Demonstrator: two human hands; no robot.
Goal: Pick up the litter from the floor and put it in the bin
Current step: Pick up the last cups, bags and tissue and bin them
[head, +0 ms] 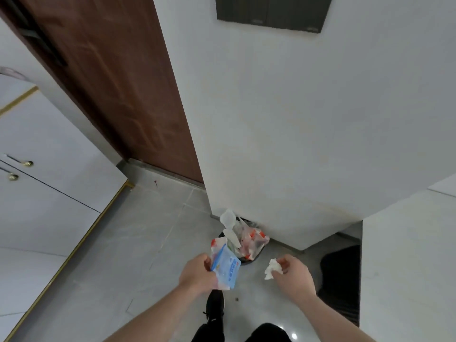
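A small black bin (249, 258) stands on the grey floor against the base of a white wall corner, stuffed with a plastic bag and white and red litter that rises above its rim. My left hand (197, 272) grips a light blue plastic packet (227, 269), held just in front of the bin. My right hand (294, 274) pinches a crumpled white tissue (272, 269), to the right of the bin and above the floor.
A brown door (118, 95) is at the upper left, with white cabinets (49, 169) along the left. A dark mat (341, 280) lies at the right beside a white panel. My black shoe (215, 307) is below the hands. A small dark speck (237, 299) lies on the floor.
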